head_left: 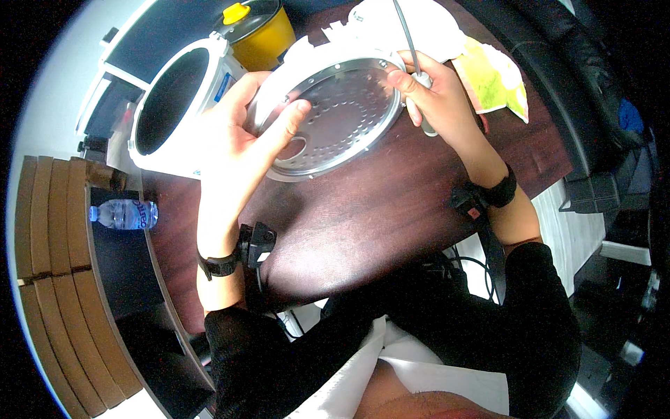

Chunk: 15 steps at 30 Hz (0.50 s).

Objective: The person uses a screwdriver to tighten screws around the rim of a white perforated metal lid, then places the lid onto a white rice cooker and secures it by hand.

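Silver perforated disc [335, 115]; dark reddish-brown table [377, 209]; yellow pot [262, 31]; white ring housing [174, 98].

To your left, a clear plastic water bottle [123, 214] with a blue label lies on its side beside the worktop. A yellow-green packet [497, 82] rests at the worktop's far right.

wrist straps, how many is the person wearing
2. One black wrist strap with a small black box is on the left forearm, below the left hand. The other wrist strap is on the right forearm, below the right hand. The sleeves could hide more.
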### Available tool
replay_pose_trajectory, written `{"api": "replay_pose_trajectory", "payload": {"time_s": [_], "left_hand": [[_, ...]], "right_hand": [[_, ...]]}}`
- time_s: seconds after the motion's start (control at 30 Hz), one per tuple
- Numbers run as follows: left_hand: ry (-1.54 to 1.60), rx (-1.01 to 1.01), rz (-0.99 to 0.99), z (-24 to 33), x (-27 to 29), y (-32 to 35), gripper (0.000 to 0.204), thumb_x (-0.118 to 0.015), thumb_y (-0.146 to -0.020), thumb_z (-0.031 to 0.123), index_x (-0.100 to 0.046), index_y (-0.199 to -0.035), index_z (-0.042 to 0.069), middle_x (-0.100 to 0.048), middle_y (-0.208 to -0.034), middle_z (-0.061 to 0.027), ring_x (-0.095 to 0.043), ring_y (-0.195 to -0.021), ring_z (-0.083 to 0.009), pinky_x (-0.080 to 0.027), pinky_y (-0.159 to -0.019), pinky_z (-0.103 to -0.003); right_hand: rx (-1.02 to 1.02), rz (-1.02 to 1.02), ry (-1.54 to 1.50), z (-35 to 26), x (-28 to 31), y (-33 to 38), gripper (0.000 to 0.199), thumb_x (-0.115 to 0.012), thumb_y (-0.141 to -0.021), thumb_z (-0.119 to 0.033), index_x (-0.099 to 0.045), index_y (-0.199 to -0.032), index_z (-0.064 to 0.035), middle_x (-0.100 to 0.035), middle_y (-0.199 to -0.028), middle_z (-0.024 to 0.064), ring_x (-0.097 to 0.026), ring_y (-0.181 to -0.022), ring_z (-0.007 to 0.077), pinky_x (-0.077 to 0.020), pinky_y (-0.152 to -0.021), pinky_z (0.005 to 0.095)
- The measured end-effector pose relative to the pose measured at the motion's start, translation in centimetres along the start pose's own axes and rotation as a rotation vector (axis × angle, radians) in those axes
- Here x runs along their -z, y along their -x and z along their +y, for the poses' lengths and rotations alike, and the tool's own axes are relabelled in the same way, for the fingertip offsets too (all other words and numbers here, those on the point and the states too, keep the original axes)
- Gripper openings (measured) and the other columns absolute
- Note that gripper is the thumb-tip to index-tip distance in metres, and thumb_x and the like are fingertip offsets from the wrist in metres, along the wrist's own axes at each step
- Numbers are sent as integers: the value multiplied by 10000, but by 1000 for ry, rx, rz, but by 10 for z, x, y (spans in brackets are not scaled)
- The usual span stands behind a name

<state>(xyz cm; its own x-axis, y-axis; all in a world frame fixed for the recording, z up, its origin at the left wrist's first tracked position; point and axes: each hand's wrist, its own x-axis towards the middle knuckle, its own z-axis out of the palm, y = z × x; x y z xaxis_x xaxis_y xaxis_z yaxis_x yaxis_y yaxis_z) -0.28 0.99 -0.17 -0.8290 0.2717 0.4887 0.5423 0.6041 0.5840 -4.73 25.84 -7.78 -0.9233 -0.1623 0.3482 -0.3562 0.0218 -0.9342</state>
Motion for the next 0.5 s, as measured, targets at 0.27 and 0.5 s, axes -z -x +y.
{"api": "replay_pose_trajectory", "payload": {"time_s": [0.27, 0.5], "left_hand": [[-4, -53, -38, -1, 2, 2, 342, -692, -866, 260, -621, -1083, 5, -700, -779, -115, -700, -650, -165, -545, -570, -251], [-11, -41, -12, 3, -1, 1, 314, -698, -855, 235, -630, -1068, 13, -698, -766, -115, -700, -656, -177, -532, -564, -260]], "right_hand": [[11, -1, -26, 6, 3, 0, 299, -643, -916, -293, -610, -1073, -40, -635, -751, 22, -430, -422, 33, -331, -378, 193], [-31, 68, 26, -1, -1, 2, 298, -637, -923, -296, -606, -1083, -47, -624, -736, 17, -448, -452, 30, -336, -398, 188]]}}
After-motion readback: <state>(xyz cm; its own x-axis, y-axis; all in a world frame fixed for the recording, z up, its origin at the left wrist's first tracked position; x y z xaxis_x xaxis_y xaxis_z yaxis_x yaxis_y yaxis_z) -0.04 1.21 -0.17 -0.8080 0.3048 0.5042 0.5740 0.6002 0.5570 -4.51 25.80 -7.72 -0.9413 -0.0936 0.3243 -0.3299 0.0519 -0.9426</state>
